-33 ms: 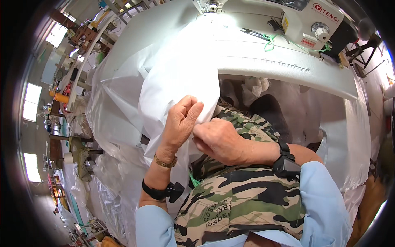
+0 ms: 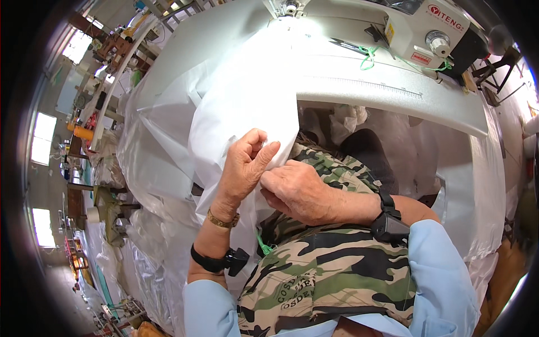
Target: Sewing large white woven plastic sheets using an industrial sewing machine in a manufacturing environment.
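Hands meet at the near edge of a white sewing table (image 2: 393, 95), where a person pinches a fold of thin white fabric (image 2: 241, 106) that drapes off the table's front lip and down toward the lap. The left hand (image 2: 244, 168) has thumb and fingers pressed together on the cloth's hanging edge, clamped on it; the right hand (image 2: 297, 191) lies against it just below the table's lip, fingers curled into the same fold, though whether they grip the cloth or merely press it cannot be told from this angle. The fabric runs up and across the table to the white sewing machine (image 2: 404, 28) at its far side. More pale, filmy material (image 2: 146, 168) is heaped to the left of the table. Judged from this hold, the slippery sheet could slide out of the pinch if its hanging weight pulls toward the heap, and the fold could shift out of line. Loose green thread (image 2: 368, 56) lying on the table near the machine could snag the cloth.
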